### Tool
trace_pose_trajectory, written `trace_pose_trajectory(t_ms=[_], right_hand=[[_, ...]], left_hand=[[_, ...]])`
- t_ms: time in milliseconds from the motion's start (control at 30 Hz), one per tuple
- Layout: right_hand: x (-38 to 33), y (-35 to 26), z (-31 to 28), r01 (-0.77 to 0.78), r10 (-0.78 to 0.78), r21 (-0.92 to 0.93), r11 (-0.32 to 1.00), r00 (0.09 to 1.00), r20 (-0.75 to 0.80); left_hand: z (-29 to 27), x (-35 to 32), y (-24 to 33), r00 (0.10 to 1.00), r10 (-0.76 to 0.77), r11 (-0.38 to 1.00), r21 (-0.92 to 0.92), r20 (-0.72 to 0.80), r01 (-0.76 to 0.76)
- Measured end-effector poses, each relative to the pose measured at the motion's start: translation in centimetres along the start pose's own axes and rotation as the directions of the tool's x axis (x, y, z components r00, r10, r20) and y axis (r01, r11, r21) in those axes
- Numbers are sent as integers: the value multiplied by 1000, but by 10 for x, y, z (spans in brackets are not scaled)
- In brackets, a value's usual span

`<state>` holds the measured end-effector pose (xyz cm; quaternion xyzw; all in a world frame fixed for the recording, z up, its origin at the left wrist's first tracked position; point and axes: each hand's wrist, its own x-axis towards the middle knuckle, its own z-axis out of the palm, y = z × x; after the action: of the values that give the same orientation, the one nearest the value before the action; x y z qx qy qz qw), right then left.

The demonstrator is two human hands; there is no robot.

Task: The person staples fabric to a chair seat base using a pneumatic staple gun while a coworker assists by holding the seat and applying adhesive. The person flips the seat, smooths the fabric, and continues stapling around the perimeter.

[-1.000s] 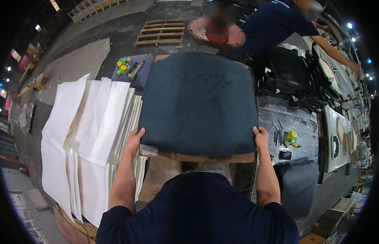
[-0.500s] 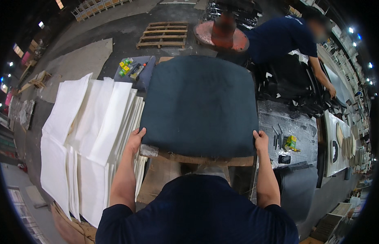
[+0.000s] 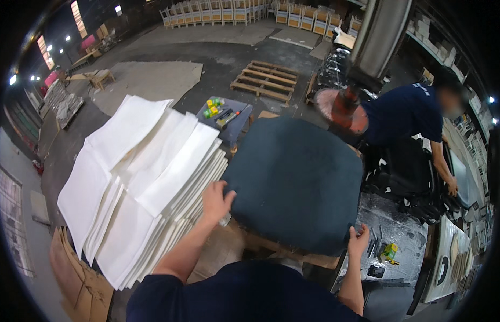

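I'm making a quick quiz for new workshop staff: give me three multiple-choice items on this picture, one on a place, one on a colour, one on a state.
1. Where is the stack of white sheets?
A. To the left of the seat cushion
B. On top of the seat cushion
C. On the wooden pallet

2. What colour is the seat cushion?
A. Bright red
B. Dark blue-green
C. White

3. How do the hands meet the cushion?
A. Both hang clear of it
B. Only the right touches it
C. Each grips a near corner

Answers:
1 A, the sheets lie fanned beside its left edge.
2 B, its fabric is dark teal.
3 C, the left hand and right hand sit on its near corners.
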<state>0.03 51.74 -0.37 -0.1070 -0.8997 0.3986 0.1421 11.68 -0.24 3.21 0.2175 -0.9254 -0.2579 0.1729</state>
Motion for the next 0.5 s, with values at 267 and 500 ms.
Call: trace_pose_trajectory(t_ms=[267, 500], right_hand=[[-57, -106, 38, 540, -475, 108, 835, 607, 637], [-92, -131, 71, 634, -454, 112, 765, 408, 792]], left_hand=[[50, -76, 75, 820, 463, 864, 33, 335, -502], [58, -80, 67, 804, 499, 850, -5, 323, -526]])
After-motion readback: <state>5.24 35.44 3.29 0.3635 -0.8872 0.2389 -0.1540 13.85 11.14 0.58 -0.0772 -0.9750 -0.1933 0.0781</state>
